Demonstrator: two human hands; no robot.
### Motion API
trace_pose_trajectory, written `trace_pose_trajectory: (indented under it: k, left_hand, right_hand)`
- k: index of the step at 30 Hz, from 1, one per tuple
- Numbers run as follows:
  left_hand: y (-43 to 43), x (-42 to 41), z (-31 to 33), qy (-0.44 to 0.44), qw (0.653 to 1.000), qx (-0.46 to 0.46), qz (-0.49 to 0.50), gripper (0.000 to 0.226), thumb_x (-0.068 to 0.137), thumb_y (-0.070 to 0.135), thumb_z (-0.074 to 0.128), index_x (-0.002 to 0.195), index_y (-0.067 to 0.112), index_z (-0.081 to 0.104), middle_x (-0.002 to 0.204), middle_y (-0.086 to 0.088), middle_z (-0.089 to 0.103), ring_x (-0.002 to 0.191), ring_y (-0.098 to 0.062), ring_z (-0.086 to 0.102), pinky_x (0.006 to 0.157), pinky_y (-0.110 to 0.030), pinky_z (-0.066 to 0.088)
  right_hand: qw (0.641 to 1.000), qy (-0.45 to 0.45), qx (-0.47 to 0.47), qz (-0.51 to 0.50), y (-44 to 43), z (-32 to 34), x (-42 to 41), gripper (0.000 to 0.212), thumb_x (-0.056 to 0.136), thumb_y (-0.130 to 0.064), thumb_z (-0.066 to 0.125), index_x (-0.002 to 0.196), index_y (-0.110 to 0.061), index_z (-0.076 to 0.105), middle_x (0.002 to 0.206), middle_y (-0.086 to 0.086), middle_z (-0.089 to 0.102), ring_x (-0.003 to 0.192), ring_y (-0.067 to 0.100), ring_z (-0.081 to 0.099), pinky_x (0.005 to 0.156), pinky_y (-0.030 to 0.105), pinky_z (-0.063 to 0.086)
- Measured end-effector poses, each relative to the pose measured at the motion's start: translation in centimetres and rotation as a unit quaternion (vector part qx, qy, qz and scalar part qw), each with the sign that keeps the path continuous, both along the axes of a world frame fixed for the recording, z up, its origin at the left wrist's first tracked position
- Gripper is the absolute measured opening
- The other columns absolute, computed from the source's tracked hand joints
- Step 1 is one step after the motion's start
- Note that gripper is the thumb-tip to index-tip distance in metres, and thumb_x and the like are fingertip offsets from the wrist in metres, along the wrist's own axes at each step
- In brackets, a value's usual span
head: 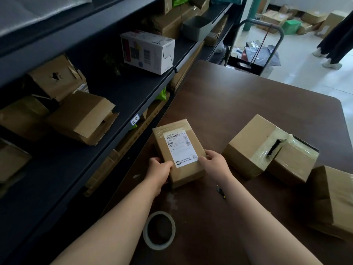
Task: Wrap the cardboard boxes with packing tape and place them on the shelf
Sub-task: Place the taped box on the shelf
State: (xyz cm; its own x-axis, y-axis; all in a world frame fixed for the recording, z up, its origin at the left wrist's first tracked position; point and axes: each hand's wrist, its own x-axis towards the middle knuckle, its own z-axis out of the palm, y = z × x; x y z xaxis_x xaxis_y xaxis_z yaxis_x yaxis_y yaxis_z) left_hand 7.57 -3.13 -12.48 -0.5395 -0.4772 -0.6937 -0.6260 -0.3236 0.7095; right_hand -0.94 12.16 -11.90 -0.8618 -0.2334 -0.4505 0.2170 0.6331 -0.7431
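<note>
Both hands grip one small box (179, 150). Left hand (159, 172) curls round its near-left corner, right hand (214, 161) holds the near-right edge with the thumb on top. Can't tell if it rests on the worktop (219, 104) or is just lifted; it's at the worktop's left edge, next to the shelf (122, 96).

Box: plain brown cardboard, flat rectangular, glossy clear tape across the far end. White shipping label (180, 148) on top has barcodes, a code that looks like "E012", and a logo block at the bottom. The rest is too small to read.

Tape roll (159, 230): clear tape, ring shape, lies flat on the worktop between my forearms. Worktop is dark brown, matte and scuffed.

To my right is a larger cardboard box (250, 146) with shiny tape wrapped over it, touching a smaller taped box (292, 165). Another brown box (332, 199) sits at the far right edge.

Shelf: dark metal, with a white tag (135, 119) on the rail, handwritten and unreadable. It carries dented, torn brown boxes and a white printed retail box (147, 51) with a barcode.

Further off: metal-handled cart (254, 44) and a person's dark trouser legs (336, 41) with white shoes.
</note>
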Motion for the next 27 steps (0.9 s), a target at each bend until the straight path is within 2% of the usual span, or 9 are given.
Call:
trace_pose_trajectory:
  k: [6, 8, 11, 13, 15, 16, 21, 25, 27]
  left_hand:
    - [-0.3, 1.3, 2.0, 0.034, 0.997, -0.071, -0.008, 0.054, 0.088, 0.023, 0.061, 0.138, 0.016, 0.042, 0.119, -0.006, 0.060, 0.103, -0.022, 0.059, 0.089, -0.042, 0.052]
    - [-0.2, 2.1, 3.5, 0.060, 0.994, -0.095, -0.007, 0.057, 0.090, 0.029, 0.061, 0.142, 0.019, 0.040, 0.115, 0.002, 0.059, 0.099, -0.016, 0.058, 0.076, -0.032, 0.051]
    - [0.4, 3.9, 6.5, 0.104, 0.985, -0.136, 0.016, 0.057, 0.090, 0.036, 0.060, 0.142, 0.023, 0.042, 0.097, 0.016, 0.054, 0.081, 0.000, 0.052, 0.056, -0.016, 0.039]
    - [0.9, 5.4, 8.8, 0.134, 0.978, -0.152, 0.047, 0.054, 0.090, 0.040, 0.060, 0.140, 0.026, 0.046, 0.099, 0.018, 0.056, 0.077, 0.004, 0.049, 0.054, -0.013, 0.036]
    - [1.5, 7.1, 11.2, 0.165, 0.970, -0.159, 0.081, 0.053, 0.088, 0.042, 0.063, 0.137, 0.027, 0.050, 0.100, 0.019, 0.057, 0.080, 0.004, 0.050, 0.057, -0.013, 0.037]
    - [1.9, 8.0, 12.4, 0.180, 0.965, -0.162, 0.097, 0.052, 0.088, 0.043, 0.064, 0.136, 0.027, 0.052, 0.100, 0.019, 0.058, 0.082, 0.004, 0.052, 0.059, -0.014, 0.038]
    - [4.7, 13.5, 17.5, 0.241, 0.939, -0.175, 0.175, 0.050, 0.085, 0.045, 0.066, 0.132, 0.029, 0.055, 0.102, 0.016, 0.058, 0.094, -0.005, 0.056, 0.074, -0.026, 0.050]
    - [6.9, 18.3, 21.6, 0.284, 0.906, -0.205, 0.237, 0.045, 0.086, 0.044, 0.066, 0.128, 0.029, 0.058, 0.098, 0.017, 0.059, 0.089, -0.004, 0.058, 0.059, -0.015, 0.046]
    - [7.5, 20.8, 23.9, 0.303, 0.891, -0.205, 0.270, 0.041, 0.086, 0.042, 0.067, 0.124, 0.028, 0.061, 0.100, 0.013, 0.063, 0.090, -0.006, 0.061, 0.057, -0.013, 0.047]
  right_hand:
    - [0.996, -0.002, -0.085, -0.024, 0.1, 1.8, 1.1, 0.036, 0.093, -0.024, 0.061, 0.128, -0.018, 0.065, 0.109, -0.004, 0.070, 0.095, 0.011, 0.065, 0.072, 0.023, 0.050]
    - [0.994, 0.003, -0.109, -0.026, 0.0, 3.5, 1.3, 0.038, 0.091, -0.026, 0.064, 0.128, -0.018, 0.065, 0.108, -0.003, 0.071, 0.094, 0.014, 0.067, 0.072, 0.029, 0.054]
    - [0.991, 0.027, -0.133, -0.018, 0.0, 6.6, 1.8, 0.036, 0.088, -0.029, 0.065, 0.123, -0.019, 0.068, 0.099, -0.007, 0.073, 0.091, 0.016, 0.069, 0.080, 0.039, 0.059]
    - [0.987, 0.053, -0.149, -0.004, 0.2, 8.9, 2.5, 0.033, 0.088, -0.030, 0.065, 0.119, -0.021, 0.070, 0.091, -0.014, 0.071, 0.085, 0.009, 0.068, 0.069, 0.029, 0.059]
    - [0.984, 0.088, -0.156, 0.016, 0.7, 11.4, 3.6, 0.032, 0.089, -0.032, 0.064, 0.119, -0.022, 0.070, 0.087, -0.022, 0.066, 0.080, 0.000, 0.064, 0.054, 0.012, 0.049]
    - [0.981, 0.104, -0.161, 0.025, 1.0, 12.6, 4.3, 0.033, 0.089, -0.033, 0.064, 0.120, -0.023, 0.069, 0.086, -0.023, 0.064, 0.079, -0.002, 0.062, 0.053, 0.011, 0.045]
    - [0.965, 0.179, -0.174, 0.083, 2.7, 18.6, 8.6, 0.041, 0.089, -0.043, 0.063, 0.126, -0.025, 0.066, 0.093, -0.020, 0.063, 0.086, 0.002, 0.060, 0.071, 0.024, 0.051]
    - [0.947, 0.217, -0.196, 0.132, 3.3, 22.9, 12.7, 0.044, 0.088, -0.049, 0.063, 0.125, -0.027, 0.066, 0.092, -0.023, 0.062, 0.085, 0.005, 0.062, 0.077, 0.033, 0.058]
    - [0.939, 0.226, -0.213, 0.150, 3.2, 25.0, 14.8, 0.043, 0.086, -0.050, 0.064, 0.123, -0.028, 0.067, 0.090, -0.024, 0.063, 0.084, 0.006, 0.062, 0.078, 0.036, 0.059]
